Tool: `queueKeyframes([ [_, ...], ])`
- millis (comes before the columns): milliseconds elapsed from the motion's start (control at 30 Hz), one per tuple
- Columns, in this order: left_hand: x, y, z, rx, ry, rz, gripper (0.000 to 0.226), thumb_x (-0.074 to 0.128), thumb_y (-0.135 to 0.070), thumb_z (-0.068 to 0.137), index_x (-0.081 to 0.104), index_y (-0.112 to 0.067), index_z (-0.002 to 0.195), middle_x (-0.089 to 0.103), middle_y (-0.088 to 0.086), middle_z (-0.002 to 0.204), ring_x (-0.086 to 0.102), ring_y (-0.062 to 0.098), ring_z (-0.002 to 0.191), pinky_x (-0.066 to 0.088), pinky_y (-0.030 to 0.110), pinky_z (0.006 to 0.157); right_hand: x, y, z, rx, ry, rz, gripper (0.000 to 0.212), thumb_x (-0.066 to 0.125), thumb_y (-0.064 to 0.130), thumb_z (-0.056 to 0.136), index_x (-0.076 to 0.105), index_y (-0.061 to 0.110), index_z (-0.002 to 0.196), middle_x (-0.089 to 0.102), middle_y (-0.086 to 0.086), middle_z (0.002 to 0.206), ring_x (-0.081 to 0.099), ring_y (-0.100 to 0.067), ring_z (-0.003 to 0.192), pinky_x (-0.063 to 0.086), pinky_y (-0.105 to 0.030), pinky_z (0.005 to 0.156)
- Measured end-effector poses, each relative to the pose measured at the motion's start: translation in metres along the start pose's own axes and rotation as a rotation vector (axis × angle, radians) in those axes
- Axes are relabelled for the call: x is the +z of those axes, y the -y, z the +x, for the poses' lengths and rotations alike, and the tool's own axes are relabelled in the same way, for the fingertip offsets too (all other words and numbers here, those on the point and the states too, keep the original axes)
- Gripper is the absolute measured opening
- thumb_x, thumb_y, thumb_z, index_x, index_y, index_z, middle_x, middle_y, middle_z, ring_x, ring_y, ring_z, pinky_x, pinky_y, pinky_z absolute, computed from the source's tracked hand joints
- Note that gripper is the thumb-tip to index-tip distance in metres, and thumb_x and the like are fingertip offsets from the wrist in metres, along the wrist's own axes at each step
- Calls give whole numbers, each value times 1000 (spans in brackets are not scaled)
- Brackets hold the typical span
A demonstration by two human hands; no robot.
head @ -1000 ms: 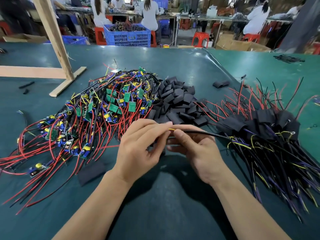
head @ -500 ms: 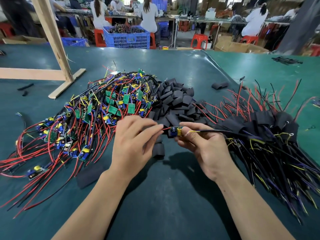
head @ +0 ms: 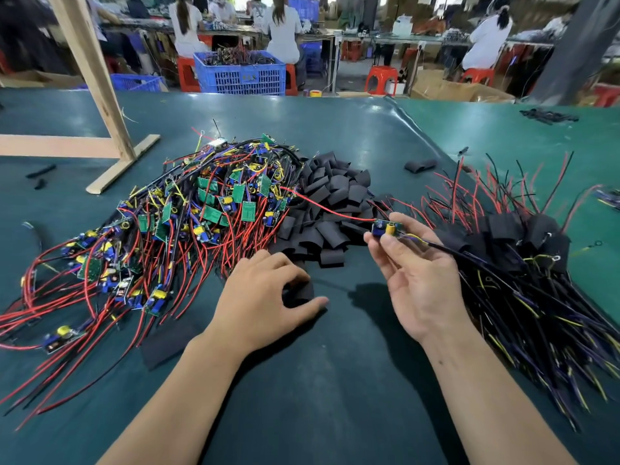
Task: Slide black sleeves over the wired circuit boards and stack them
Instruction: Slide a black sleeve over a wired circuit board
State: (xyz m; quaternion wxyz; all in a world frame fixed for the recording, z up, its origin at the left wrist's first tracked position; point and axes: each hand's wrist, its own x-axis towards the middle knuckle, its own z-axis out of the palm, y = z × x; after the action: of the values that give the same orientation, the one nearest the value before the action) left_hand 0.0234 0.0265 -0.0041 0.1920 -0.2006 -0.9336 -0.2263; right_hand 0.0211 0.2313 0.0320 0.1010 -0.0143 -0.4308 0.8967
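— While the right hand [head: 423, 273] is raised palm-up, what is it holding?

— A small circuit board [head: 386, 228], pinched at the fingertips, its red wire [head: 330, 209] trailing left over the heap of black sleeves [head: 330, 203].

— And the left hand [head: 265, 302]?

— Palm-down on the green table [head: 335, 397], fingers curled round one black sleeve [head: 298, 293] just in front of that heap.

— Where is everything else?

— Bare wired boards [head: 188, 216] piled to the left; sleeved boards [head: 516, 243] stacked to the right, wires fanning outward.
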Motion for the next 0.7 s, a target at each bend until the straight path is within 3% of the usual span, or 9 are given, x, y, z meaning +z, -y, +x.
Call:
queueKeyframes([
  [133,-2,-3,-1,40,45,-24,37,70,-59,77,79,-26,92,64,-12,89,53,16,88,45,42,80,2,0,-1,24,6,11,27,55,-15,86,65,2,104,63,-18,92,70,-28,81,57,-25,73],
  [200,-5,-3,-3,137,54,-120,21,69,-39,83,79,-24,94,66,-13,95,55,17,93,46,45,82,1,1,-1,30,2,19,26,56,-14,86,65,3,103,62,-19,95,71,-27,80,57,-25,72],
  [267,-6,-3,-4,144,58,-190,27,64,-18,82,74,-18,107,66,-10,108,56,18,104,46,44,92,0,3,-1,33,-4,34,26,56,-13,85,66,4,101,65,-17,93,71,-27,80,57,-25,72],
  [333,-7,-3,-3,81,33,-193,36,63,-22,80,68,-16,115,62,-7,113,53,17,109,43,42,99,-1,4,-1,32,-9,51,24,56,-12,86,66,5,100,67,-14,88,71,-27,80,58,-25,72],
  [467,-8,-2,-3,-1,64,-31,44,64,-47,78,70,-20,113,63,-10,105,51,18,104,42,41,94,0,4,0,39,-32,46,14,55,-2,94,64,7,100,67,-10,87,71,-30,83,58,-28,72],
  [600,-10,5,-6,-24,63,-107,38,77,-32,81,71,-19,117,66,-10,106,53,17,106,42,44,98,1,6,0,14,-42,20,11,53,4,98,62,11,98,66,-4,81,71,-32,86,58,-31,73],
  [700,-12,2,-6,-20,-41,-258,35,80,-18,79,72,-18,113,66,-18,101,60,16,101,48,45,93,1,9,-1,-28,-19,31,10,58,3,94,60,13,95,64,-4,81,72,-31,83,58,-30,74],
])
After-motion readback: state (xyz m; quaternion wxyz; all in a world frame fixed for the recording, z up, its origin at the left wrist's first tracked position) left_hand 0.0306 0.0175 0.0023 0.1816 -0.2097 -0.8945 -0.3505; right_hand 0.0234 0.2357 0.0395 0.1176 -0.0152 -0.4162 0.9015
